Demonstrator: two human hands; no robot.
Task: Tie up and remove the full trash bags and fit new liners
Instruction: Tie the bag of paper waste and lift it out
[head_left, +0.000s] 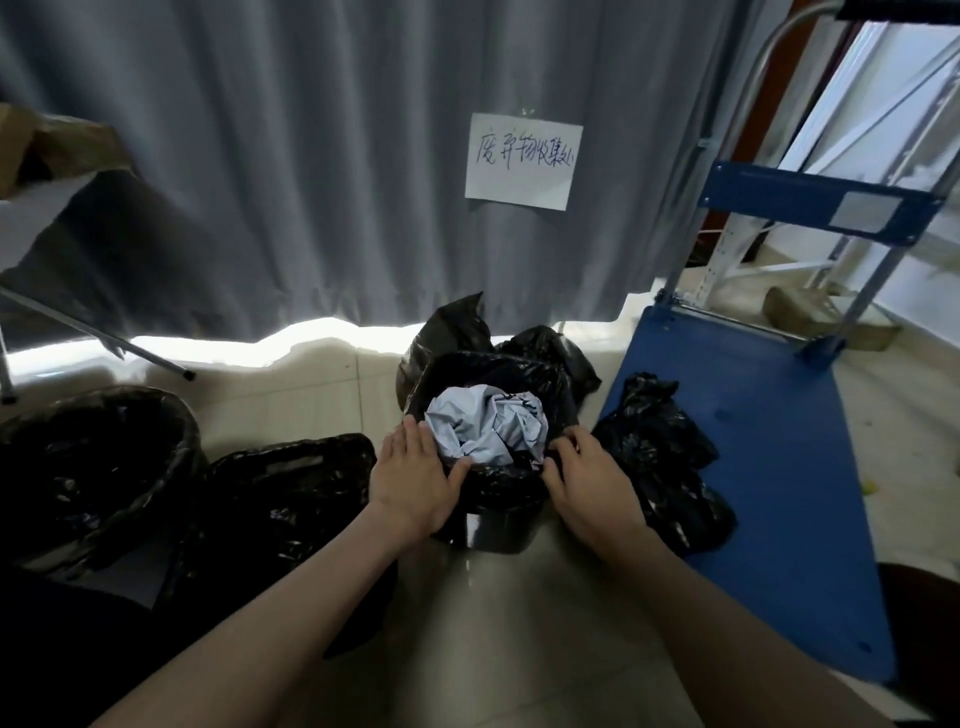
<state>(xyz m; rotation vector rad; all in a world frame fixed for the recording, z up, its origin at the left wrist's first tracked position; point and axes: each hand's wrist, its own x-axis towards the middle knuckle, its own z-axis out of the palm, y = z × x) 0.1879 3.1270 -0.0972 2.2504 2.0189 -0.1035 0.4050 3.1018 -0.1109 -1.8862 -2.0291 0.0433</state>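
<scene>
A small black bin stands on the floor in the middle, lined with a black trash bag whose loose top flares out behind it. Crumpled pale grey waste fills the bag. My left hand lies on the near left rim, fingers fairly straight, thumb against the waste. My right hand is at the near right rim with its fingers curled into the bag's edge. Two more bins lined in black, one at far left and one beside it, stand to the left.
A blue platform cart stands at the right with a crumpled black bag on its near left edge. A grey curtain with a handwritten paper sign hangs behind. A metal stand leg crosses the floor at left.
</scene>
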